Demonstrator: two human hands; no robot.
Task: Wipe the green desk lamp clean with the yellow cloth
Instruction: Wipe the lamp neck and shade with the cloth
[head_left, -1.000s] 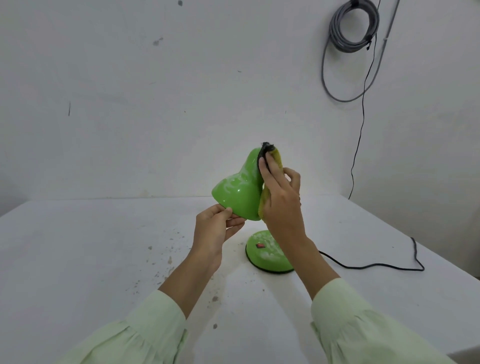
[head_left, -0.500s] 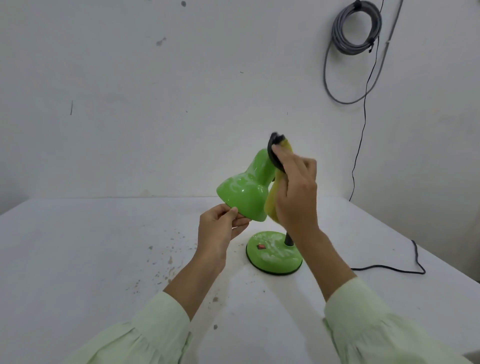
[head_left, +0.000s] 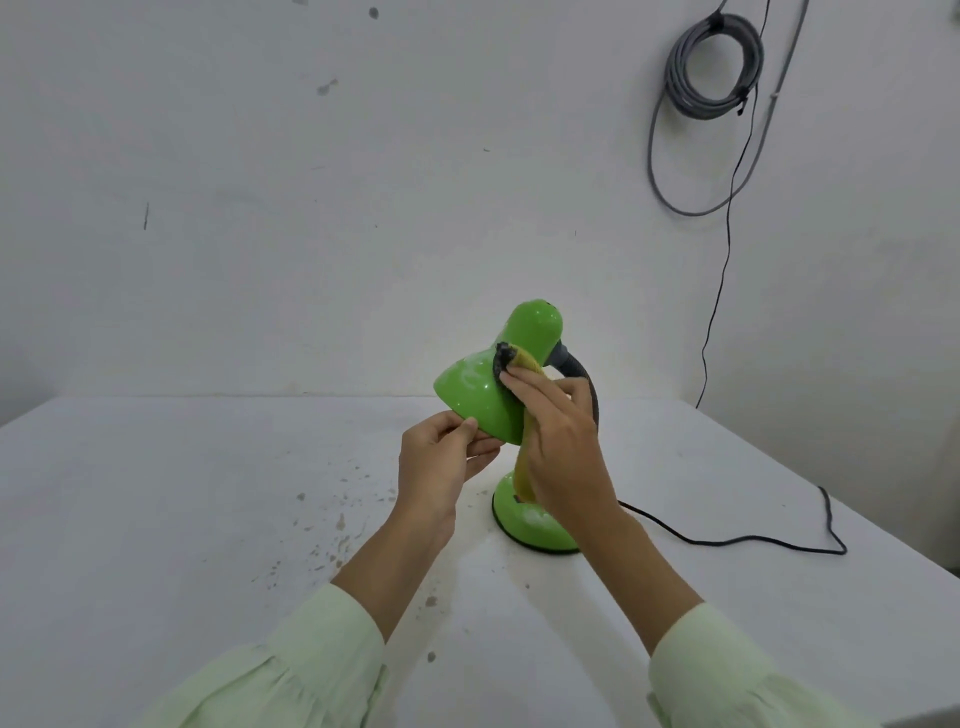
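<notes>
Sliding down from the neck, the right hand (head_left: 558, 441) is pressing the soiled yellow cloth (head_left: 519, 364) onto the glossy green desk lamp's (head_left: 480, 392) shade. The left hand (head_left: 441, 457) is pinching the shade's rim; next, probably the dusty base.

Lamp shade (head_left: 470, 397), frame centre: glossy green, smooth, hard finish, throwing small white highlights. Lamp base (head_left: 535, 530): same glossy green, showing whitish smears. Gooseneck (head_left: 584, 376): grey, matt, ribbed-looking. Cloth (head_left: 524, 467): yellow, soft, matt fabric, showing dark soiled patch at upper end. Counter (head_left: 208, 519): white, matt, looking rough, carrying grey-brown specks. Wall (head_left: 311, 208): white, matt, scuffed. Cord (head_left: 727, 542): black, smooth. Sleeves (head_left: 291, 675): pale green woven cloth, gathering in folds.
</notes>
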